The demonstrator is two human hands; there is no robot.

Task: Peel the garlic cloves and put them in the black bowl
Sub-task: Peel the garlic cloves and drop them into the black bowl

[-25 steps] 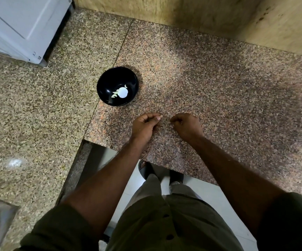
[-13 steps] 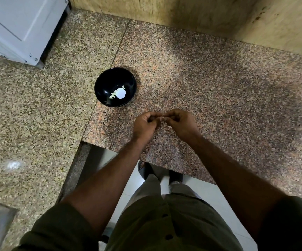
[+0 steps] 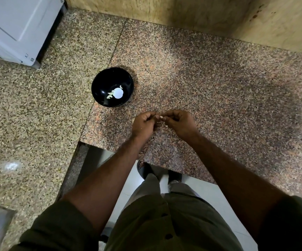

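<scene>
Above the granite counter [image 3: 219,91], left hand [image 3: 143,124] and right hand [image 3: 180,124] meet fingertip to fingertip, fingers curled, pinching something small between them; too hidden to identify. Black bowl [image 3: 99,84] sits near, beyond the left hand, holding pale garlic cloves [image 3: 118,93].
</scene>
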